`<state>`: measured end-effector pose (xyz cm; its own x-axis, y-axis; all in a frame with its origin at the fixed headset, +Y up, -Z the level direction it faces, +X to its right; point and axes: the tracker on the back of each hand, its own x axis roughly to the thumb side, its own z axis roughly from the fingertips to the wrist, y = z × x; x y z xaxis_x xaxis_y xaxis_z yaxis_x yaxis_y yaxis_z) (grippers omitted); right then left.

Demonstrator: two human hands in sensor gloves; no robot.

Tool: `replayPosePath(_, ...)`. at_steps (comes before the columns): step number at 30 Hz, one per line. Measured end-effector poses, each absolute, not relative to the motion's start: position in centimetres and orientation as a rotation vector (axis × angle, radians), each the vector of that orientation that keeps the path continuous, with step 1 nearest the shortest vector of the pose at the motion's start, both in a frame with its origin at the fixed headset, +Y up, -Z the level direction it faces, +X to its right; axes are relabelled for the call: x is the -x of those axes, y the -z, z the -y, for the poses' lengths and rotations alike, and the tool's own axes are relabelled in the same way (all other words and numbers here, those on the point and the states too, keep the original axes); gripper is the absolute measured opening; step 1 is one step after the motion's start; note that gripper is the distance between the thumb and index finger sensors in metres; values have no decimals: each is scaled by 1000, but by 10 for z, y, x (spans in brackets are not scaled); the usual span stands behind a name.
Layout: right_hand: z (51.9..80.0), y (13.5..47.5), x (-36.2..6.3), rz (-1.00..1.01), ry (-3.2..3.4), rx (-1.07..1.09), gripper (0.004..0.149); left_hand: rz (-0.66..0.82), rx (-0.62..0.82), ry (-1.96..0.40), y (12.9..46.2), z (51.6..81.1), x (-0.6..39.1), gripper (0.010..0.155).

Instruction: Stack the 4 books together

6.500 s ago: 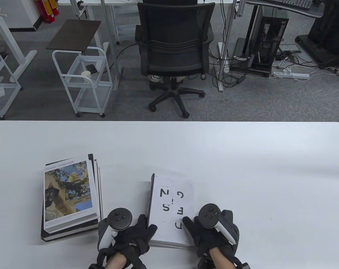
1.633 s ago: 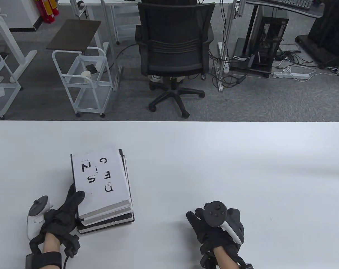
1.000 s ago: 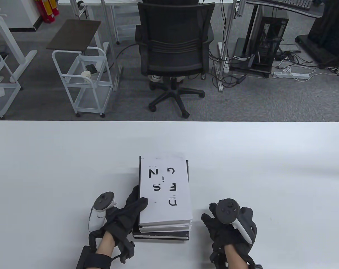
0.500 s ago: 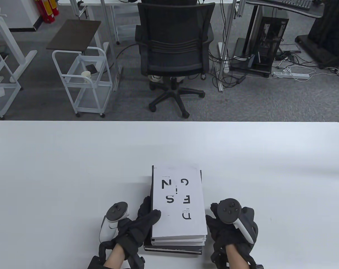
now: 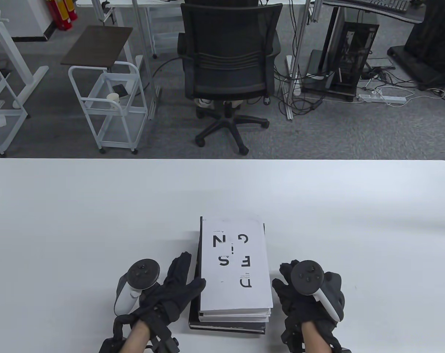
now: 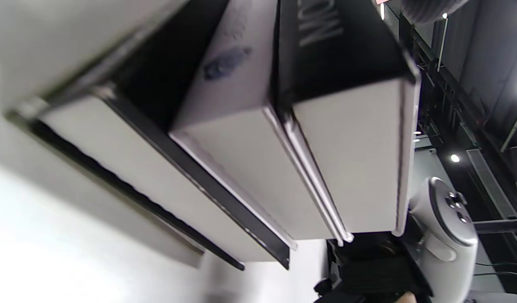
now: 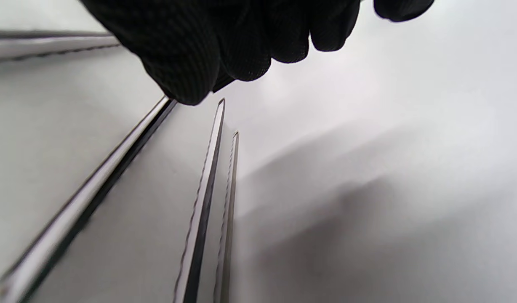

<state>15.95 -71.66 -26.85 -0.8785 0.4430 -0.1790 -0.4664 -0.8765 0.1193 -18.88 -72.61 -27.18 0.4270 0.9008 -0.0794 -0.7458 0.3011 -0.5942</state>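
All four books look stacked, white DESIGN book (image 5: 235,268) topping the pile (image 5: 228,320) near the table (image 5: 318,206) front edge; left hand (image 5: 171,290) fingers spread against its side, right hand (image 5: 307,298) fingers curled beside it; only squaring left.

An office or lab workroom: grey carpet floor (image 5: 355,128), a black mesh swivel chair (image 5: 228,59) beyond the far edge of the white tabletop (image 5: 318,206), a white wheeled cart (image 5: 108,106), a desktop computer tower (image 5: 351,55) amid tangled cables and a power strip (image 5: 382,98), and red fire extinguishers (image 5: 62,13).
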Motion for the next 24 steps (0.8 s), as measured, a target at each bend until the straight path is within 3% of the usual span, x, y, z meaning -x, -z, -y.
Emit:
replayPosePath(4,716,268,-161,-185,-2665,230,59,172,575,-1017,271,730,213,90)
replayPosePath(9,721,269,-163,-258,-2617,204,63,-5,424,-872,272,746,233,87)
replayPosePath(18,755,276,-170,-352,-2645,330,76,59,359,-645,275,765,231,83)
replayPosePath(24,758,277,-166,-354,-2711,346,79,69,352,-565,282,769,233,79)
